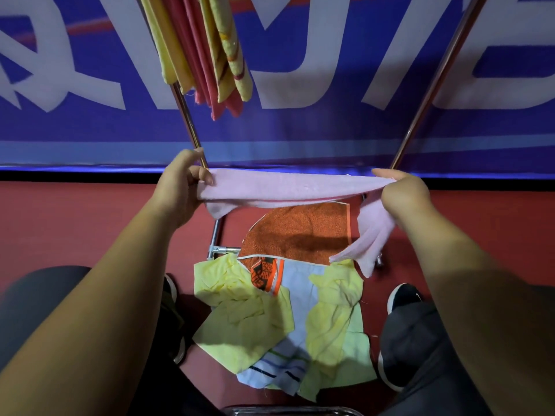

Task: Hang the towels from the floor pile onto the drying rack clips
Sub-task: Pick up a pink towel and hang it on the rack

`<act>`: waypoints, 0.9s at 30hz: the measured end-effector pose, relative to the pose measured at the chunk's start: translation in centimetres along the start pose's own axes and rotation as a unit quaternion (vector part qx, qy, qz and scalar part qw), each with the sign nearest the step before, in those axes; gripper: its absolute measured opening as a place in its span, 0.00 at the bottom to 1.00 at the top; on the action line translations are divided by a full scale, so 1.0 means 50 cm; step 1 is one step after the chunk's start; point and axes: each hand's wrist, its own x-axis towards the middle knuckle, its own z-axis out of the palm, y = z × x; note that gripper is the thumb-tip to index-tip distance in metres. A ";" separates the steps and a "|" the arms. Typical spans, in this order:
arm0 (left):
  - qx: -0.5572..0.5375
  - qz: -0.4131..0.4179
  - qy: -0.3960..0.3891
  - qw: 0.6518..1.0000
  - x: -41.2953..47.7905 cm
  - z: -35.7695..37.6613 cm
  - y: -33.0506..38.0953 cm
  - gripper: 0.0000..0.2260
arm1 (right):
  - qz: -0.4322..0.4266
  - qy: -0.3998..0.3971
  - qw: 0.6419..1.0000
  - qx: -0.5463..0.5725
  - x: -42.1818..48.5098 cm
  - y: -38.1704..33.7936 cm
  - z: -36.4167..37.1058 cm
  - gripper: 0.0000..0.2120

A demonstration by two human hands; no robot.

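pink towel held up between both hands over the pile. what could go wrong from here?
1. The pale pink terry towel is bunched into a narrow band between the left hand and right hand; clipped like that, it would likely dry folded.
2. Its loose tail dangles below the right hand, near the floor pile of yellow, orange and blue cloths; it might snag one when lifted.

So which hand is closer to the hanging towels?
Left. Gripping the pink towel, the left hand is below the hanging towels; the right hand is farther to their right.
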 end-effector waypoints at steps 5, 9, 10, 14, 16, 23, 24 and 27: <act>0.227 0.043 -0.030 0.972 0.012 -0.005 -0.019 0.16 | -0.018 0.022 0.998 0.050 -0.011 -0.019 0.003 0.31; 0.300 0.020 -0.016 0.954 0.006 0.008 -0.047 0.09 | -0.036 0.030 0.996 0.073 -0.026 -0.032 0.007 0.31; 0.295 0.011 -0.025 0.955 0.001 0.015 -0.054 0.10 | -0.046 0.030 0.995 0.079 -0.031 -0.036 0.008 0.30; 0.437 0.074 -0.008 0.897 0.020 0.023 -0.081 0.03 | -0.080 0.017 0.993 0.091 -0.051 -0.054 0.018 0.24; 0.498 0.105 -0.019 0.861 0.032 0.022 -0.097 0.04 | -0.092 0.001 0.991 0.095 -0.056 -0.058 0.025 0.23; 0.566 0.069 -0.076 0.818 0.034 0.054 -0.139 0.06 | -0.103 -0.043 0.985 0.129 -0.060 -0.069 0.048 0.27; 0.575 0.065 -0.085 0.811 0.031 0.060 -0.142 0.06 | -0.096 -0.047 0.984 0.139 -0.059 -0.070 0.051 0.27; 0.627 0.059 -0.103 0.770 0.028 0.070 -0.149 0.06 | -0.082 -0.059 0.981 0.167 -0.059 -0.072 0.059 0.25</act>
